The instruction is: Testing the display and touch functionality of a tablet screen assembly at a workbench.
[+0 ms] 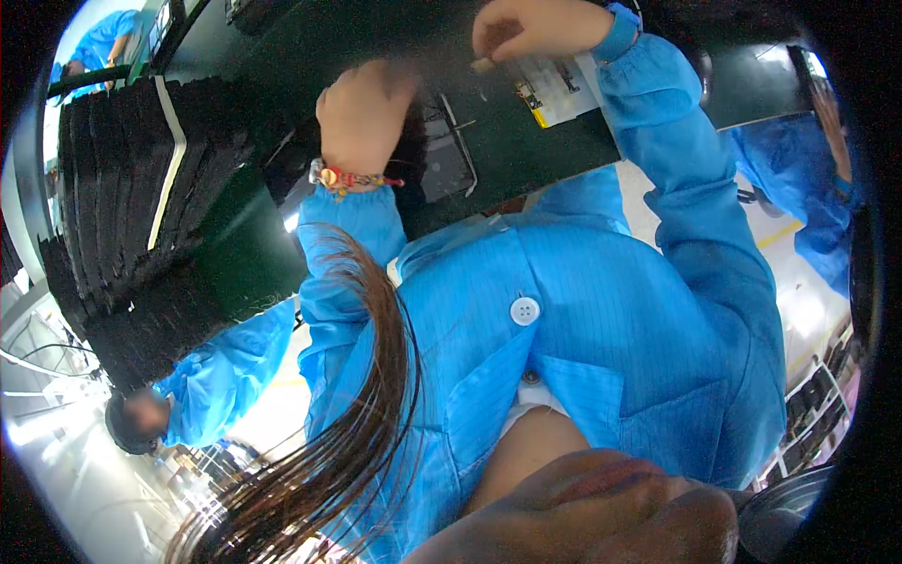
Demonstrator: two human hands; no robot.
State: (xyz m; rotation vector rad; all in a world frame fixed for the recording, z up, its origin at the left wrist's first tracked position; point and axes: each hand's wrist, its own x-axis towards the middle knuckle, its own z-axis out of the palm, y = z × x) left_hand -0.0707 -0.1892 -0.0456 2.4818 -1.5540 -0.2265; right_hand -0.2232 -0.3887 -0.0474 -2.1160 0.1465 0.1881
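My left hand (362,113), with a beaded bracelet at the wrist, lies knuckles-up and blurred on a dark flat panel (446,155) on the dark green table (526,150). Its fingers curl out of sight, so its grip is unclear. My right hand (526,28) reaches further out, with thumb and fingertips pinched on a small tan piece (482,66). That piece hangs just left of a white and yellow sheet (554,89) lying on the table. Both of my arms are in blue sleeves.
A tall stack of black trays (132,207) stands on the table at the left. Co-workers in blue coats are at the lower left (221,376), the right (799,188) and the top left (103,38). My long brown hair (362,423) hangs over my coat.
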